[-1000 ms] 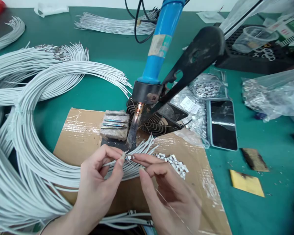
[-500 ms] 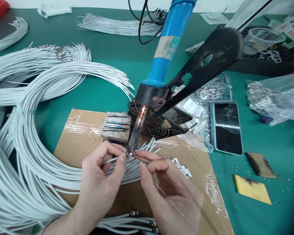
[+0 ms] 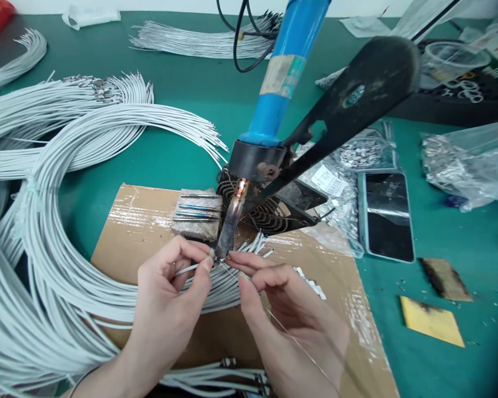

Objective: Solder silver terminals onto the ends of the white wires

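Observation:
My left hand (image 3: 172, 304) pinches the end of a white wire (image 3: 186, 270) between thumb and forefinger, holding its tip against the tip of a soldering iron (image 3: 231, 221). The iron has a blue handle (image 3: 284, 72) and sits clamped in a black stand (image 3: 348, 99). My right hand (image 3: 290, 315) pinches a thin strand of solder wire (image 3: 290, 337), feeding its end to the same spot at the iron's tip. Both hands rest over a taped cardboard sheet (image 3: 149, 221). Small metal terminals (image 3: 311, 283) lie just beyond my right hand.
Big bundles of white wires (image 3: 53, 166) fill the left side of the green table. A cleaning sponge block (image 3: 197, 215) sits beside the iron. Bags of metal parts (image 3: 468, 160), a phone (image 3: 388, 213), a yellow pad (image 3: 431, 326) and a dark tray lie to the right.
Both hands moved up a little, bringing the wire end and solder from just below the iron onto its tip. The view shifted slightly.

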A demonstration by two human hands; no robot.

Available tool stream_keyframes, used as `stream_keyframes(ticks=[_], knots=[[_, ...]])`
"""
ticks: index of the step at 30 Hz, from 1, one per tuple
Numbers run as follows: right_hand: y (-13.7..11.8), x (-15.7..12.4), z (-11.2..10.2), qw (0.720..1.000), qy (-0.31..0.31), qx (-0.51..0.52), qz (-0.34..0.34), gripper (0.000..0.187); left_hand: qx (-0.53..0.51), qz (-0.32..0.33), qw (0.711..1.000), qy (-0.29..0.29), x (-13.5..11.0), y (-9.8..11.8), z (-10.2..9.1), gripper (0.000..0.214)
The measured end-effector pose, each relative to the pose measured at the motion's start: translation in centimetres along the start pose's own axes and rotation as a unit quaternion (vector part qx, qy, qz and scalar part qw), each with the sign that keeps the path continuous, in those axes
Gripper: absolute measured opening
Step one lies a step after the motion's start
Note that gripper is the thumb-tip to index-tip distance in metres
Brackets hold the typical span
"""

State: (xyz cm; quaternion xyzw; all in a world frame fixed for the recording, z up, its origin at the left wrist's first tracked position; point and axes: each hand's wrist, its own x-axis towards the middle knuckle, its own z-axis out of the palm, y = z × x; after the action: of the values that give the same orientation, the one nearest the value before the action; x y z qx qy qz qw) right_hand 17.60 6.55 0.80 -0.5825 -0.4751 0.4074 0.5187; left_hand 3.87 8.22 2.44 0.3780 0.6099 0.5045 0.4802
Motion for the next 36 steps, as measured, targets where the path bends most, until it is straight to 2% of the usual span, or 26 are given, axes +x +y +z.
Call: stream_keyframes(ticks=[7, 15, 36], knots=[[0.03, -0.10, -0.22, 1.000, -0.008, 0.003, -0.007, 0.018, 0.010, -0.007, 1.000, 0.001, 0.48, 0.91, 0.09, 0.012], [-0.45, -0.05, 0.25, 1.000, 0.003, 0.012, 0.004, 0.018, -0.010, -0.003, 1.000, -0.004, 0.13, -0.04, -0.21, 0.015], [-0.56, -0.03, 0.32, 1.000, -0.001, 0.013, 0.003, 0.019, 0.000, -0.004, 1.000, 0.001, 0.14, 0.21, -0.35, 0.016]])
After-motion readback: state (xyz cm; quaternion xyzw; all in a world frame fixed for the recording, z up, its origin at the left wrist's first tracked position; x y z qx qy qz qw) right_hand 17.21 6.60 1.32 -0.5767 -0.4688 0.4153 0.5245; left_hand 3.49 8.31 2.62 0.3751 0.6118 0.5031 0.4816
